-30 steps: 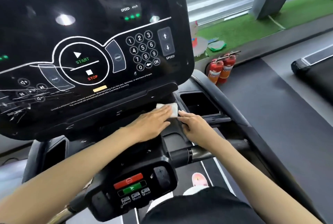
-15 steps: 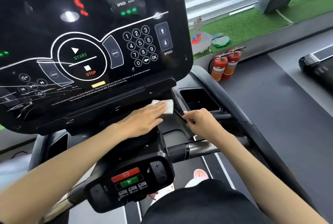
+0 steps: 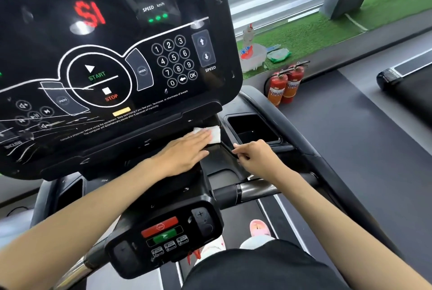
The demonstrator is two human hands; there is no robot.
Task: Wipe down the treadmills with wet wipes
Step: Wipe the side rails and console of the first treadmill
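Note:
A white wet wipe (image 3: 214, 134) lies on the black ledge just under the treadmill console (image 3: 112, 60). My left hand (image 3: 184, 152) lies flat on it with straight fingers, pressing it onto the ledge; only the wipe's far end shows past my fingertips. My right hand (image 3: 256, 153) hovers beside it, a little to the right, near the edge of the open cup holder (image 3: 253, 129). Its fingers are loosely curled and hold nothing that I can see.
A lower control pod (image 3: 168, 233) with red and green buttons sits below my arms, on a grey handlebar (image 3: 254, 188). Two red fire extinguishers (image 3: 286, 87) stand on the floor at the right. Another treadmill (image 3: 406, 81) is at the far right. My pink shoe (image 3: 259, 227) rests on the belt.
My right hand has let go of the wipe's edge and drawn back to the right. My left hand keeps pressing the wipe. Red characters have lit up on the console.

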